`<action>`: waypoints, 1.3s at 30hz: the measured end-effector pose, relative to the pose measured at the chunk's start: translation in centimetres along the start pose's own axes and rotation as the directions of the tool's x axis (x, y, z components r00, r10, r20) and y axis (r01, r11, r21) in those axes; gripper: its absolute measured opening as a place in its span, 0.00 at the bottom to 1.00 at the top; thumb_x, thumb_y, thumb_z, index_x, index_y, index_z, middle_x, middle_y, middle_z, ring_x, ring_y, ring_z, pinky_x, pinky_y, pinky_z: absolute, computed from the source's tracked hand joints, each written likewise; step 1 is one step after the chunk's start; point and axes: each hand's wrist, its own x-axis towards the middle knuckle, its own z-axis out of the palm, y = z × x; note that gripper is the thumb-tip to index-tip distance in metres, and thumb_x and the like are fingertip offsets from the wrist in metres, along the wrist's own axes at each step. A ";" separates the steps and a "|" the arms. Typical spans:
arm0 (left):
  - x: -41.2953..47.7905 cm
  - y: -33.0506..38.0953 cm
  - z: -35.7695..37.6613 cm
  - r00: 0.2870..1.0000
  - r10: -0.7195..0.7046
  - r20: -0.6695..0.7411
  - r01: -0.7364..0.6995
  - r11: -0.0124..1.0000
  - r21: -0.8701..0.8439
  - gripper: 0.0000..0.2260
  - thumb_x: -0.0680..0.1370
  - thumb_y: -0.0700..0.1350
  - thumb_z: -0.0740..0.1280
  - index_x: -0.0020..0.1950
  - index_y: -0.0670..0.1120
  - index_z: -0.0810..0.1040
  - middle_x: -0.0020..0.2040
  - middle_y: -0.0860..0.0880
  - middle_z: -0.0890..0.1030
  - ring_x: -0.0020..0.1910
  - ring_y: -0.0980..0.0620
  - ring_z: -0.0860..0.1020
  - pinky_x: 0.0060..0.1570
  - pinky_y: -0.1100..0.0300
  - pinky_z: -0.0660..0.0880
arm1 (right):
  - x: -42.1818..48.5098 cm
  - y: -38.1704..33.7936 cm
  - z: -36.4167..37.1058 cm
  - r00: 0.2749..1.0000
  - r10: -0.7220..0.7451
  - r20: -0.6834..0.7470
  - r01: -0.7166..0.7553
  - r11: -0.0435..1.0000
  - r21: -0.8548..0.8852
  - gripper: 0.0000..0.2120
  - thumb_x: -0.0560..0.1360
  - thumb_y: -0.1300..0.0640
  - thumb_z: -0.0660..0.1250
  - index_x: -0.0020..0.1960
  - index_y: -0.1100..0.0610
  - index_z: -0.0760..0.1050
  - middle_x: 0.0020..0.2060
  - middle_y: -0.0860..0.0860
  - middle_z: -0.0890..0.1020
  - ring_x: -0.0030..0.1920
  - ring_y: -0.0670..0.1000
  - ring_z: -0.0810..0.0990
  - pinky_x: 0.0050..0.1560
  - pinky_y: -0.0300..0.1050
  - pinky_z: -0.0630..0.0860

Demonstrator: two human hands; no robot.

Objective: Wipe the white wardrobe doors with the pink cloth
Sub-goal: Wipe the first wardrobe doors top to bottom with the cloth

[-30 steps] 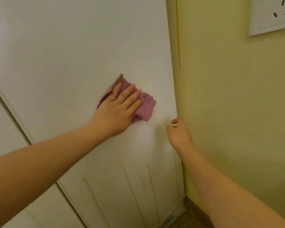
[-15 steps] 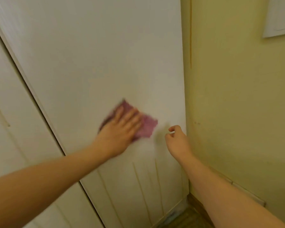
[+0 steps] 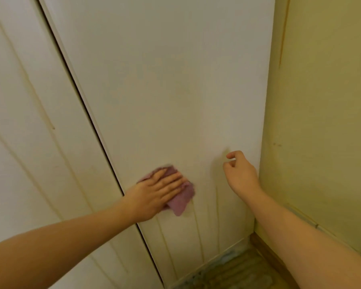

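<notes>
step: wiping the low part of the right-hand flat white wardrobe door [image 3: 165, 80]; judged mid-task, lower strip and other door not yet covered.
cloth place: small crumpled pink fabric cloth [image 3: 181, 202] sits flat against that door, low down, just right of the dark seam [image 3: 88, 113] between the two doors, well above the floor.
left hand: left hand [image 3: 154, 192] lies on top of the cloth, fingers [image 3: 173, 180] straight and close together, palm flat, pressing the cloth to the panel; nothing pinched or wrapped.
right hand: right hand [image 3: 241, 174] is near the door's right edge, fingers loosely curled, holding nothing; touching the panel or just off it, cannot tell.
cloth axis: long axis runs diagonally, upper left to lower right; one loose corner pokes down past the palm; top edge is blurred.
hand direction: fingertips point right and slightly up, across the door toward the wall.
do it well: flat even pressure, overlapping passes, whole palm on the cloth so the loose corner doesn't fold under; run along the grooves at the door bottom, not across.
risk: cloth may bunch or slip out from under straight fingers; the door may swing if pushed hard.
other door: left-hand white grooved wardrobe door [image 3: 29, 142], no hand on it.
rest: yellow-green painted wall [image 3: 321, 122] right of the door; brown wooden skirting board [image 3: 267, 253]; brown patterned floor [image 3: 238, 272].
</notes>
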 end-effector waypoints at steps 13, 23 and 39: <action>-1.5 0.3 0.6 0.997 -0.032 -0.066 0.029 0.998 -0.052 0.26 0.77 0.53 0.55 0.71 0.40 0.69 0.66 0.45 0.75 0.69 0.46 0.67 0.75 0.52 0.42 | 0.2 -0.3 -0.2 1.000 -0.026 0.010 0.026 1.000 0.014 0.13 0.78 0.60 0.56 0.62 0.57 0.67 0.38 0.45 0.71 0.38 0.51 0.73 0.41 0.45 0.70; -0.6 5.7 3.3 0.998 0.048 0.034 -0.044 0.993 -0.105 0.27 0.74 0.51 0.53 0.69 0.39 0.72 0.72 0.46 0.64 0.71 0.49 0.66 0.74 0.50 0.37 | 0.8 0.6 -1.0 0.996 0.039 -0.075 -0.036 0.999 0.036 0.14 0.77 0.62 0.56 0.62 0.58 0.67 0.37 0.48 0.72 0.40 0.54 0.75 0.44 0.49 0.73; 7.1 2.0 1.2 0.996 -0.082 -0.027 0.078 0.987 -0.141 0.27 0.71 0.53 0.56 0.65 0.39 0.76 0.65 0.44 0.76 0.65 0.47 0.74 0.73 0.50 0.45 | 1.7 1.7 -3.1 0.978 0.145 -0.148 -0.129 0.985 0.113 0.14 0.77 0.61 0.56 0.62 0.57 0.67 0.35 0.46 0.70 0.41 0.53 0.74 0.46 0.48 0.71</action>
